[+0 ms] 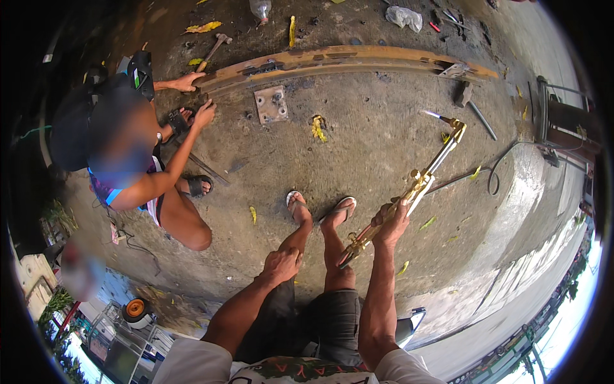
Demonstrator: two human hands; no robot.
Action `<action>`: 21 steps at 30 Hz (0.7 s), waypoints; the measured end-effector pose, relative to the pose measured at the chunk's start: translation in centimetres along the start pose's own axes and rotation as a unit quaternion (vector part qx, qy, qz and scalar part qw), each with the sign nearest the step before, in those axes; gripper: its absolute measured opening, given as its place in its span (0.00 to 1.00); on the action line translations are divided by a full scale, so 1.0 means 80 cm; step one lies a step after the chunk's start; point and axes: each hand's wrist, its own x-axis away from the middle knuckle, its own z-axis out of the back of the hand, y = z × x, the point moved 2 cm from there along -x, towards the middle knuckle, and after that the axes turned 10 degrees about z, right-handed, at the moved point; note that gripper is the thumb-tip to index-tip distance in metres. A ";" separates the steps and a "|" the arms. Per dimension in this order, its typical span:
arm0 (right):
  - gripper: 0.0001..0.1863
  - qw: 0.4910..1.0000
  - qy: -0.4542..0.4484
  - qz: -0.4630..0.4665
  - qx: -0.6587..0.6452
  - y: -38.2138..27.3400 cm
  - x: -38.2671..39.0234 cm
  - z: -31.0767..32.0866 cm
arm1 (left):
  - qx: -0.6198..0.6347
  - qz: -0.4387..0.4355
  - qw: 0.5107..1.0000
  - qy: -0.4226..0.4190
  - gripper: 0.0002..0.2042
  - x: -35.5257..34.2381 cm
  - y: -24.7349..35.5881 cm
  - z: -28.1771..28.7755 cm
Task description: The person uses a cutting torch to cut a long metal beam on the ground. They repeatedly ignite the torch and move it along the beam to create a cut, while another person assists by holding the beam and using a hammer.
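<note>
My right hand [391, 224] is wrapped round the body of a brass cutting torch [419, 182]. A small bluish-white flame [432, 114] burns at its tip, pointing left, to the right of the steel bar's near side. Hoses run from the torch's lower end. My left hand [283, 264] is closed in a loose fist by my left knee, with nothing seen in it. Ahead on the concrete lies a long, rusty steel bar [358, 56], with an angled plate [454, 70] near its right end. Another person's hands [190, 82] are at its left end.
A co-worker squats at left. A square steel plate with holes [271, 105] lies before the bar. A sledgehammer [476, 112] rests at right, a hammer [214, 51] at far left. A black hose [492, 182] loops at right. A plastic bag [404, 18] and hand tools lie far off.
</note>
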 end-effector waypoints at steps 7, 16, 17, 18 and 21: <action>0.21 1.000 -0.015 0.008 0.016 0.007 -0.001 0.002 | -0.005 0.011 1.000 -0.016 0.14 0.006 0.004 0.000; 0.21 0.999 -0.016 0.017 0.023 -0.005 -0.009 0.007 | -0.016 -0.004 1.000 0.009 0.14 0.008 0.009 -0.006; 0.21 0.999 -0.013 0.020 0.027 -0.003 -0.010 0.009 | -0.014 -0.003 1.000 0.005 0.14 0.008 0.009 -0.006; 0.21 0.999 -0.012 0.023 0.032 -0.002 -0.012 0.012 | -0.012 -0.002 1.000 0.002 0.14 0.007 0.010 -0.008; 0.21 1.000 -0.008 0.010 -0.002 -0.014 -0.005 0.007 | 0.007 0.022 0.999 -0.027 0.17 0.006 0.015 0.002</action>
